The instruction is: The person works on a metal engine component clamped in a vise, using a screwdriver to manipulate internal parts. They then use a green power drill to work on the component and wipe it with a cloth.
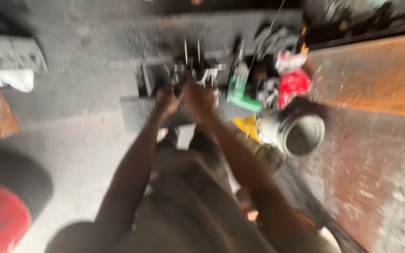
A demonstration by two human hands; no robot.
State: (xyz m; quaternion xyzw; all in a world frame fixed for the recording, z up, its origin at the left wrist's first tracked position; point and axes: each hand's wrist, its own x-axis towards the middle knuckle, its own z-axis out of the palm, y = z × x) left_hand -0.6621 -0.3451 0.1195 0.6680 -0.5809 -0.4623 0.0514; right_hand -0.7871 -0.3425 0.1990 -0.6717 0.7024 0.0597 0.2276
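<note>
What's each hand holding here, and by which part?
Cannot be told: the frame is motion-blurred. Left hand and right hand both reach a dark metal assembly on the floor; the grip points are unreadable.

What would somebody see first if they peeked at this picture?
Probably the two bare hands, left hand and right hand, reaching together onto a dark, blurry metal machine part on the grey floor. Just right of them lie a green power tool, a crumpled red rag and a wide grey metal pipe end.

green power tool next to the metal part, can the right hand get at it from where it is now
Probably yes: the right hand is on the metal part, and the green power tool lies just beside it with nothing visibly between, though the picture is blurred.
</note>
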